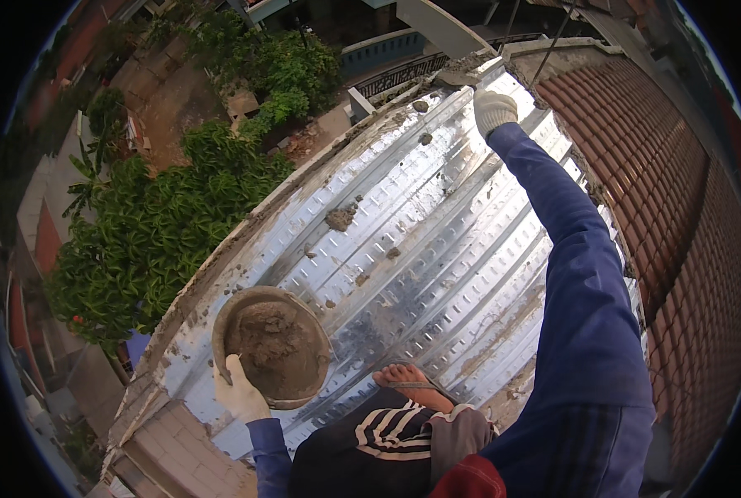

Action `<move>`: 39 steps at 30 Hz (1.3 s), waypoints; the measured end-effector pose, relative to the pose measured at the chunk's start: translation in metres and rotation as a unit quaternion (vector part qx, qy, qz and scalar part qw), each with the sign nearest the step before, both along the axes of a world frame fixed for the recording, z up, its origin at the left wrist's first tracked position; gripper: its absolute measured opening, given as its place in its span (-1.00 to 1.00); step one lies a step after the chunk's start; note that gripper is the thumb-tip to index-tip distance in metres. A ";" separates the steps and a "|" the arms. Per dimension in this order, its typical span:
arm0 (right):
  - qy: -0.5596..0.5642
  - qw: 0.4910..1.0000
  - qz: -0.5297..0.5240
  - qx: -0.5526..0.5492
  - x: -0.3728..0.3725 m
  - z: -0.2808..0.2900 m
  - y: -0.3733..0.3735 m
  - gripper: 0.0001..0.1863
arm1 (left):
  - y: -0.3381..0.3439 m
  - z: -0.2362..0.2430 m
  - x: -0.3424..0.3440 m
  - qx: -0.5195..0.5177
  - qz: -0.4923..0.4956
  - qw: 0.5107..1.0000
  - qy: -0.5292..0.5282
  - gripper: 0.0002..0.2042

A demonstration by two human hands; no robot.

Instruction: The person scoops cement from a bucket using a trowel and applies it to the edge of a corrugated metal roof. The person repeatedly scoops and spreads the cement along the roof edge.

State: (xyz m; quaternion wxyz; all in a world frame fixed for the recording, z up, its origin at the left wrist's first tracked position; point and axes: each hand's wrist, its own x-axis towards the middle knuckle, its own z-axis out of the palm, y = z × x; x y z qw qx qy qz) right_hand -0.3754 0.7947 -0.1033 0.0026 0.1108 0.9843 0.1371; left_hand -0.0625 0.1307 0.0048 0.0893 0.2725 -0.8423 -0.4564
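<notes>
My left hand [243, 393], in a white knit glove, is closed on the near left rim of a round bucket [325, 365]. Wet grey mortar [273, 340] lies inside it, heaped toward the far side. At the far end of the metal sheeting, my right hand [495, 111], also gloved, is closed round a trowel whose handle the fingers hide. The trowel's grey blade [456, 79] points left, over the mortar-covered edge [470, 61] at the far end. My right arm is stretched far forward.
Ribbed shiny metal sheeting [404, 274] slopes under me, dotted with mortar clumps [341, 217]. My sandalled foot [414, 385] stands on it. Its left edge [221, 249] drops off toward trees [171, 224] far below. A brown tiled roof [636, 158] runs along the right.
</notes>
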 end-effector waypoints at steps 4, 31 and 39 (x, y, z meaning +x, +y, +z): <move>0.026 0.998 0.054 -0.012 0.029 0.005 -0.038 -0.86 | 0.000 0.004 0.003 -0.006 -0.005 1.000 -0.008 -0.59; -0.058 0.982 -0.179 -0.011 -0.069 0.013 0.056 -0.63 | 0.006 0.011 0.003 -0.033 0.012 0.998 -0.042 -0.52; -0.168 0.981 -0.092 -0.022 -0.097 0.057 0.045 -0.57 | -0.002 0.000 0.005 -0.017 0.028 0.999 -0.014 -0.54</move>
